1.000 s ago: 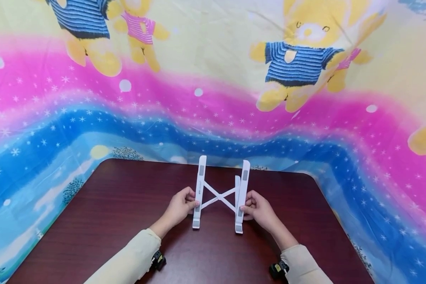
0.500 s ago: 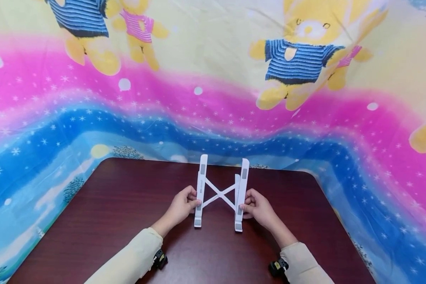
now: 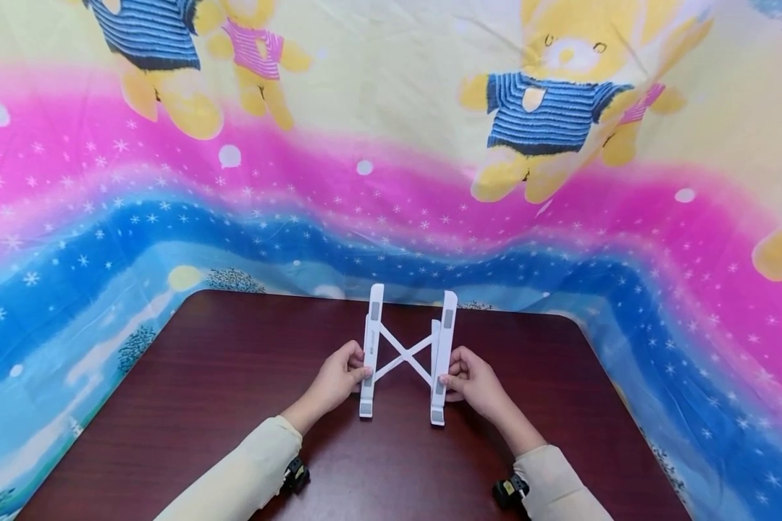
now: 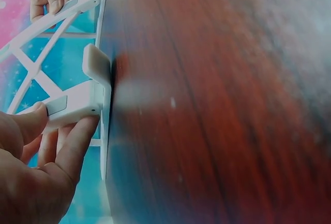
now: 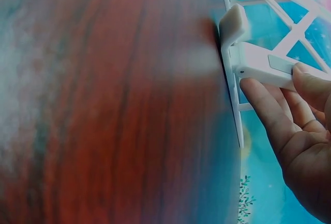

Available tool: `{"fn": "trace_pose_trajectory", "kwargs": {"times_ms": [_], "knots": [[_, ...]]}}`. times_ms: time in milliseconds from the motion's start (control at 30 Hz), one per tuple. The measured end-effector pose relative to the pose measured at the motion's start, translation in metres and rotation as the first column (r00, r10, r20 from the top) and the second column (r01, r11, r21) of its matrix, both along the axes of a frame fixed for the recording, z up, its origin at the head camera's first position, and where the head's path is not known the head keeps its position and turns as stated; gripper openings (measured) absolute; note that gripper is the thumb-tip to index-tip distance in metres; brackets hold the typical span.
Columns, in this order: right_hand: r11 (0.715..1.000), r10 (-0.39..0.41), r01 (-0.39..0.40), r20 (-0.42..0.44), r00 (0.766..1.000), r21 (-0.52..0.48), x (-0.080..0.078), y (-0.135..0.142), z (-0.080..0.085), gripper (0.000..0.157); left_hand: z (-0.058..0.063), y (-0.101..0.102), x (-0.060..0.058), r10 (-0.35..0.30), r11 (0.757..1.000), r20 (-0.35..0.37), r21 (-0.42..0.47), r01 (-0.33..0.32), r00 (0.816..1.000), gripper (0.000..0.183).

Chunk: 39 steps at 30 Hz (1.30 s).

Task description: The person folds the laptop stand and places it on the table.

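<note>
A white folding laptop stand (image 3: 444, 351) stands unfolded near the middle of the table, its two sloping side arms joined by crossed bars. Grey pads and small front lips show on both arms. My left hand (image 3: 329, 378) grips the lower part of the left arm, thumb on its grey pad; the left wrist view shows the fingers (image 4: 75, 146) beneath that arm. On the other side, my right hand (image 3: 478, 385) pinches the right arm the same way, its thumb (image 5: 310, 85) on top in the right wrist view. The stand's base rests on the tabletop in both wrist views.
The dark reddish-brown wooden table (image 3: 247, 325) has rounded far corners. Behind and beside it hangs a cloth (image 3: 391, 195) printed with bears and snowflakes. Small black devices are strapped to both wrists, the left one (image 3: 296, 475) and the right one (image 3: 511, 493).
The stand's left arm has shifted slightly right with my left hand, so the two side arms are a little closer together. My right hand has hardly moved; both grips are kept.
</note>
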State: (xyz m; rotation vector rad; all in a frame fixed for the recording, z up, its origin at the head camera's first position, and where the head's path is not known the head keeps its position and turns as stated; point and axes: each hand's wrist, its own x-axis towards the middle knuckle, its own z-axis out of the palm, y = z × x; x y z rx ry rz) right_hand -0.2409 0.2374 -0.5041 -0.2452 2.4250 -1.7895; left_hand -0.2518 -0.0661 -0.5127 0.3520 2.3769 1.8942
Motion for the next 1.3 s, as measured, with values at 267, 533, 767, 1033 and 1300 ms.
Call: {"fn": "trace_pose_trajectory", "kwargs": {"times_ms": [267,533,767,1033,1300], "knots": [[1.000,0.014,-0.014,-0.006,1.000,-0.012,-0.003,0.001,-0.003,0.027,0.000,0.002,-0.002,-0.004,1.000,0.018,0.005,0.004,1.000,0.017],[1.000,0.012,-0.012,-0.002,1.000,-0.009,0.001,-0.003,0.005,0.027,0.002,0.004,-0.002,-0.015,1.000,0.026,0.016,0.015,1.000,0.017],[1.000,-0.005,0.005,0.002,1.000,-0.003,-0.002,-0.001,-0.002,0.028,-0.001,0.005,-0.003,-0.016,1.000,0.034,0.013,0.016,0.999,0.017],[1.000,-0.003,0.004,0.010,1.000,-0.008,-0.001,-0.003,-0.002,0.027,-0.003,0.007,-0.003,-0.026,1.000,0.029,0.012,0.026,0.999,0.018],[1.000,-0.006,0.006,0.006,1.000,0.024,0.006,-0.009,0.009,0.025,-0.002,0.008,-0.003,-0.036,0.999,0.030,0.028,0.035,0.999,0.018]]}}
